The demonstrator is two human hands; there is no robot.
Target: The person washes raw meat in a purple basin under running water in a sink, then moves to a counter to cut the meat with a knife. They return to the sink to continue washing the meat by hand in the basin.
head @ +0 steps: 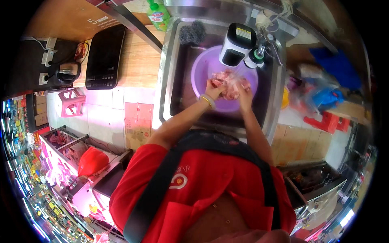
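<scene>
A purple plastic basin [200, 98] stands in the stainless-steel sink [185, 115] in front of me. Inside it lies a heap of raw, pinkish meat pieces [229, 89]. My left hand [215, 90], with bangles at the wrist, grips meat at the left of the heap. On the opposite side my right hand [245, 95] holds meat, its fingers partly hidden among the pieces. Water runs over the meat from a white-and-black faucet unit [232, 54] whose body overhangs the basin's back rim.
A dark scouring pad [192, 32] lies in the sink's back left corner. Beyond that corner stands a green pump bottle [158, 15]. An induction cooktop [105, 57] and an electric kettle [68, 72] are on the left. Plastic bags [322, 92] and a red stool [326, 121] are at right.
</scene>
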